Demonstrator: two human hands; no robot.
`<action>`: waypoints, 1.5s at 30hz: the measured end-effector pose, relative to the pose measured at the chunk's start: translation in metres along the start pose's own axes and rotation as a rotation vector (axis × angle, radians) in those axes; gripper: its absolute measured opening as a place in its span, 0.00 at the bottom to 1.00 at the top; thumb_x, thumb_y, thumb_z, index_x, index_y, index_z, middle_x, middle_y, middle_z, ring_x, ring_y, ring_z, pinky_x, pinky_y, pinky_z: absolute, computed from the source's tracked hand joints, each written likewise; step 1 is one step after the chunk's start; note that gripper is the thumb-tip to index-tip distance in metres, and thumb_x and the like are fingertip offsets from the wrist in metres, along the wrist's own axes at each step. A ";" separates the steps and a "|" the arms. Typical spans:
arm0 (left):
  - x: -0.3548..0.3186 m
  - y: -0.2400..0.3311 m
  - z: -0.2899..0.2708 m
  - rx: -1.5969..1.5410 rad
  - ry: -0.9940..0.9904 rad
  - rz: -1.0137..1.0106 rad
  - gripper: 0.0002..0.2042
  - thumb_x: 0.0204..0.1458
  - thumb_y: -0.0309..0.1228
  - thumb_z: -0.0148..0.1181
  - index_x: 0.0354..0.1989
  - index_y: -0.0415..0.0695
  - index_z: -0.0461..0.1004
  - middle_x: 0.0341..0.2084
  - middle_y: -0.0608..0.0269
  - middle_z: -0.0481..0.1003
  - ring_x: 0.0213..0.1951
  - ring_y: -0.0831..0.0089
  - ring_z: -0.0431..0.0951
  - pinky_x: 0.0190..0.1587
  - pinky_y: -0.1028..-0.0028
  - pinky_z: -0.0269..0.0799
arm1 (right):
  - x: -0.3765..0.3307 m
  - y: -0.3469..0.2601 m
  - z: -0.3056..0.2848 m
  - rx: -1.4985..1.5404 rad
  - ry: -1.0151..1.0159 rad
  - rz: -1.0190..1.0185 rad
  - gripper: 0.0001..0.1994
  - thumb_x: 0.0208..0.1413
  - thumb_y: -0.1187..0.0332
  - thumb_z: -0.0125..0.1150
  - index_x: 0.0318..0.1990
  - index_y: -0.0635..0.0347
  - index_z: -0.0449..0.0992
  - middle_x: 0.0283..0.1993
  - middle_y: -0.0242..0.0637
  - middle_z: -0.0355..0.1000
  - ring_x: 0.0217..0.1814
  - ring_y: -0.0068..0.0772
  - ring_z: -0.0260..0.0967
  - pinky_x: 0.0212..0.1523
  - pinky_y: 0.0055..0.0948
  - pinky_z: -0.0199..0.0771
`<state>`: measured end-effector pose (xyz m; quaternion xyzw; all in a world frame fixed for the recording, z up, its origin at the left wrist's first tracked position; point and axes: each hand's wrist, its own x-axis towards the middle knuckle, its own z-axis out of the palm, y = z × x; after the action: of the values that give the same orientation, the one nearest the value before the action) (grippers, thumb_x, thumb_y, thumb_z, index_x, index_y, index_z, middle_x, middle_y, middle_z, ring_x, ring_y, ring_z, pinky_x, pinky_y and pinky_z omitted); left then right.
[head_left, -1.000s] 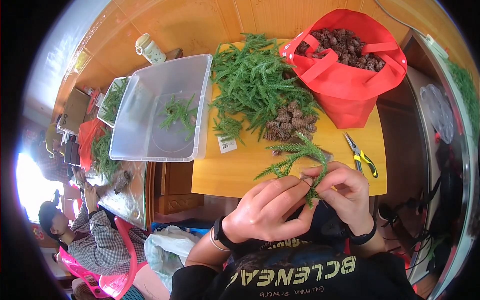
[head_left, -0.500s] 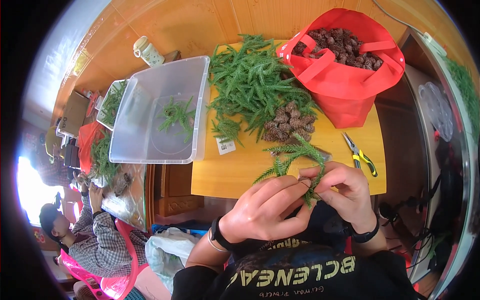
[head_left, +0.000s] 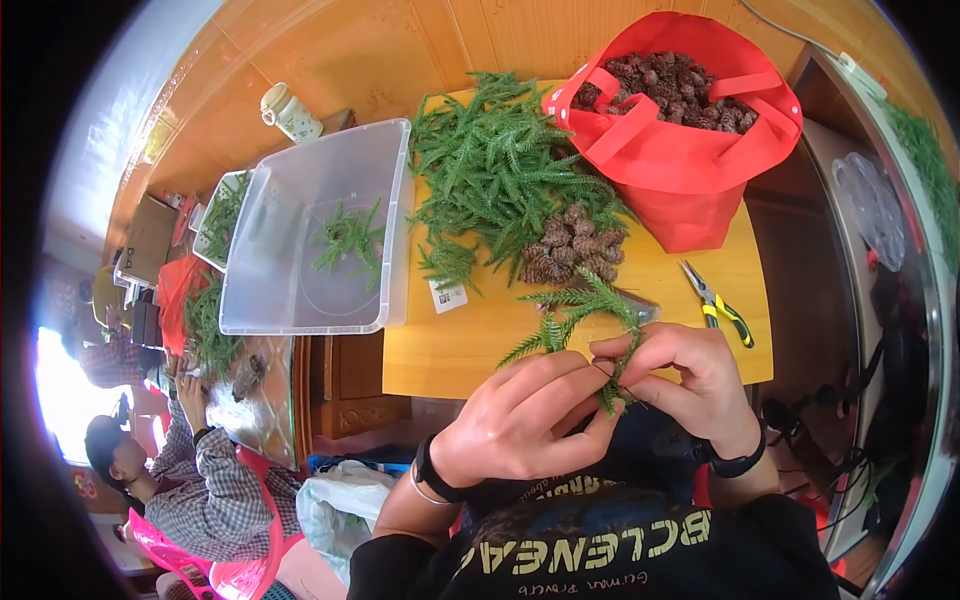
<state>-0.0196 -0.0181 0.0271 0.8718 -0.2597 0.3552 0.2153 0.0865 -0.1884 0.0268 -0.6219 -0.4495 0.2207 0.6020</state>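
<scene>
My left hand (head_left: 530, 415) and my right hand (head_left: 690, 385) meet at the table's near edge, both closed on one green artificial pine sprig (head_left: 595, 300). Its needled branches fan out above my fingers and its lower end shows between them. A small brown piece, perhaps a pine cone, is pinched where my fingertips meet; they mostly hide it. Just beyond the sprig lies a cluster of brown pine cones (head_left: 575, 245). Pliers (head_left: 715, 303) with yellow-and-black handles rest right of my hands, jaws pointing away.
A big pile of green sprigs (head_left: 500, 160) covers the back of the yellow table (head_left: 440, 350). At back right stands a red bag (head_left: 690, 160) of pine cones. Left is a clear plastic bin (head_left: 300, 310) with a sprig inside. Another person (head_left: 205, 480) works at a table farther left.
My hands keep their grip on the sprig, with only slight finger movement. The whole view has shifted slightly. The other person's hands and head have moved a little.
</scene>
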 end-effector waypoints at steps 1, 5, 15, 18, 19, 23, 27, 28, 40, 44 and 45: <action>0.000 0.000 0.001 -0.001 0.011 -0.002 0.17 0.30 0.18 0.64 0.32 0.48 0.74 0.32 0.57 0.73 0.31 0.64 0.76 0.26 0.74 0.74 | 0.000 0.001 -0.001 -0.018 -0.016 -0.031 0.06 0.44 0.82 0.60 0.30 0.65 0.72 0.39 0.50 0.74 0.41 0.39 0.75 0.41 0.29 0.74; 0.000 -0.002 0.000 0.006 0.013 -0.014 0.17 0.30 0.17 0.64 0.32 0.48 0.74 0.32 0.57 0.73 0.31 0.64 0.76 0.26 0.75 0.73 | 0.002 -0.003 -0.001 0.005 0.003 -0.002 0.05 0.45 0.80 0.61 0.30 0.64 0.74 0.34 0.41 0.75 0.43 0.38 0.75 0.40 0.28 0.74; 0.001 0.000 0.001 -0.003 -0.002 -0.002 0.17 0.30 0.16 0.63 0.32 0.47 0.74 0.31 0.58 0.72 0.31 0.64 0.75 0.26 0.74 0.74 | 0.003 -0.004 0.000 0.040 0.018 0.044 0.05 0.42 0.82 0.61 0.27 0.65 0.73 0.33 0.43 0.76 0.41 0.37 0.75 0.40 0.26 0.74; 0.002 0.000 0.001 -0.005 -0.008 0.002 0.17 0.30 0.17 0.64 0.32 0.47 0.74 0.31 0.58 0.72 0.31 0.64 0.75 0.26 0.74 0.73 | 0.003 -0.005 0.001 0.125 0.060 0.098 0.05 0.43 0.82 0.61 0.29 0.65 0.74 0.33 0.41 0.75 0.42 0.35 0.75 0.40 0.25 0.74; 0.002 0.000 0.000 -0.003 -0.013 0.006 0.17 0.30 0.18 0.64 0.32 0.47 0.74 0.31 0.58 0.72 0.31 0.64 0.75 0.26 0.75 0.73 | 0.003 -0.005 0.000 0.123 0.047 0.088 0.06 0.43 0.82 0.61 0.31 0.66 0.75 0.32 0.39 0.75 0.42 0.34 0.75 0.40 0.24 0.73; 0.001 0.000 0.001 -0.018 -0.019 -0.001 0.16 0.30 0.19 0.64 0.32 0.47 0.74 0.31 0.58 0.72 0.31 0.65 0.75 0.26 0.75 0.73 | 0.009 -0.014 -0.002 0.083 0.027 0.168 0.11 0.43 0.81 0.61 0.37 0.65 0.76 0.32 0.37 0.75 0.40 0.33 0.75 0.40 0.24 0.73; -0.001 0.000 0.001 0.011 -0.061 0.011 0.16 0.29 0.21 0.65 0.31 0.48 0.75 0.30 0.59 0.72 0.31 0.65 0.75 0.26 0.75 0.73 | 0.009 -0.012 -0.007 -0.082 -0.094 0.063 0.14 0.42 0.80 0.61 0.40 0.64 0.77 0.34 0.39 0.75 0.35 0.33 0.73 0.36 0.25 0.70; -0.001 0.000 0.001 0.008 -0.070 0.010 0.16 0.29 0.21 0.65 0.31 0.48 0.75 0.30 0.59 0.72 0.30 0.65 0.75 0.26 0.75 0.73 | 0.009 -0.012 -0.007 -0.063 -0.096 0.085 0.13 0.41 0.79 0.61 0.38 0.64 0.77 0.35 0.41 0.76 0.33 0.33 0.73 0.35 0.25 0.69; -0.003 0.004 0.007 -0.010 -0.030 -0.016 0.17 0.29 0.17 0.64 0.31 0.47 0.74 0.30 0.58 0.72 0.30 0.65 0.75 0.26 0.75 0.73 | 0.009 -0.008 -0.010 0.043 -0.124 0.087 0.06 0.43 0.80 0.61 0.31 0.63 0.75 0.36 0.41 0.76 0.33 0.32 0.73 0.36 0.26 0.70; -0.003 0.003 0.010 -0.046 -0.012 -0.034 0.17 0.28 0.17 0.65 0.31 0.47 0.74 0.31 0.58 0.72 0.30 0.64 0.75 0.27 0.74 0.73 | 0.009 -0.008 -0.011 0.023 -0.130 0.072 0.04 0.44 0.79 0.60 0.29 0.64 0.74 0.36 0.42 0.76 0.34 0.33 0.73 0.36 0.26 0.70; -0.004 0.003 0.010 -0.039 -0.011 -0.027 0.17 0.29 0.17 0.65 0.31 0.47 0.74 0.31 0.58 0.72 0.30 0.64 0.75 0.27 0.73 0.73 | 0.009 -0.009 -0.011 0.016 -0.124 0.071 0.03 0.44 0.79 0.60 0.29 0.64 0.74 0.36 0.42 0.76 0.34 0.33 0.73 0.37 0.26 0.70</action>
<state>-0.0184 -0.0248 0.0184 0.8729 -0.2558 0.3421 0.2356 0.0969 -0.1880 0.0391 -0.6177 -0.4619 0.2837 0.5697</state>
